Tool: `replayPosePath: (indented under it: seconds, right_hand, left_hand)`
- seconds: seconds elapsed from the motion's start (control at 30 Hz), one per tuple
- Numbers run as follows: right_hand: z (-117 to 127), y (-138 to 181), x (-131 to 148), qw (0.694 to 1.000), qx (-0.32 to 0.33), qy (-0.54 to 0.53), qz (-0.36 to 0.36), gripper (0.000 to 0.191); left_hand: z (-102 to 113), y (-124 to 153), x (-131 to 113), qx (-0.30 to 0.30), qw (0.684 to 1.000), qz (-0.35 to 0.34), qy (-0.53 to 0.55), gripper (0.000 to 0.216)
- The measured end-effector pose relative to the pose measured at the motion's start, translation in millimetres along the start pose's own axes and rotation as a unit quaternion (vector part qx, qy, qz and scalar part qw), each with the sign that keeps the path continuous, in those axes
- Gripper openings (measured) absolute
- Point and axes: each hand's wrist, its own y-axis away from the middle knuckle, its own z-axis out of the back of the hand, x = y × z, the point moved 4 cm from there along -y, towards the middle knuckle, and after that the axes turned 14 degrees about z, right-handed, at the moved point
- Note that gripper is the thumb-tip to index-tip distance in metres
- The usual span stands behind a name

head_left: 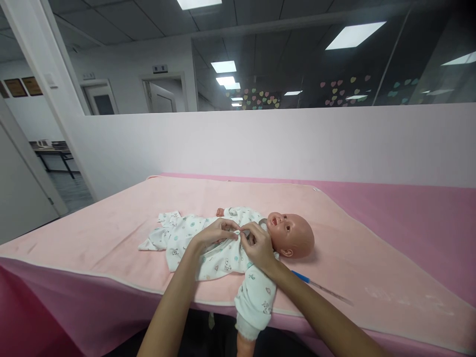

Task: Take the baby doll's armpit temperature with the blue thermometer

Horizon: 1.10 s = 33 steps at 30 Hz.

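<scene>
A baby doll (299,233) lies on its back with its head to the right. It wears a white baby outfit (223,263) with small printed figures. Over the doll's chest, my left hand (219,231) pinches the front of the outfit between bent fingers. My right hand (257,243) grips the same cloth just beside it, close to the neck, and the fingertips of both hands nearly meet. Whatever small part of the cloth sits between the fingers is hidden. One sleeved arm of the doll hangs toward me over the table edge.
Under the doll a peach-coloured mat (122,238) covers a pink surface (427,223). A thin rod with a blue handle (302,276) lies right of my right forearm. Behind stands a white wall (260,144) with glass above; a door (22,183) is at the left.
</scene>
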Motion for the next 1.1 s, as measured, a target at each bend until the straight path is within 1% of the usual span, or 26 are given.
replayPosePath:
  seconds: [0.23,0.4,0.5,0.73,0.9,1.0,1.1]
  right_hand:
    - [1.2,0.0,-0.1,1.0,-0.006,0.008,-0.006,0.01]
    - [1.2,-0.3,0.3,1.0,-0.008,0.003,-0.01,0.011]
    - [1.5,-1.2,0.3,1.0,-0.012,-0.001,-0.013,0.011]
    - [2.1,-2.2,1.4,1.0,-0.014,-0.011,-0.015,0.011]
    - [2.4,-2.5,1.1,1.0,-0.015,-0.008,-0.01,0.012]
    - [3.3,-2.1,0.8,1.0,-0.022,-0.008,-0.004,0.011]
    - [5.3,-1.0,2.6,0.999,-0.035,0.003,0.012,0.011]
  left_hand:
    - [0.2,0.5,0.5,-0.003,1.0,0.001,-0.018,0.028]
    - [2.3,-2.1,4.8,0.007,1.0,0.003,0.007,0.029]
    - [2.4,-2.9,5.5,0.021,1.0,0.0,0.014,0.025]
    - [0.1,-0.5,2.2,0.025,1.0,0.011,0.004,0.026]
    - [-2.4,4.9,-2.5,0.051,0.999,0.014,-0.015,0.028]
    - [-3.6,6.3,-3.4,0.07,0.997,0.011,-0.005,0.025]
    - [-3.0,5.3,-2.0,0.071,0.997,0.007,0.01,0.023]
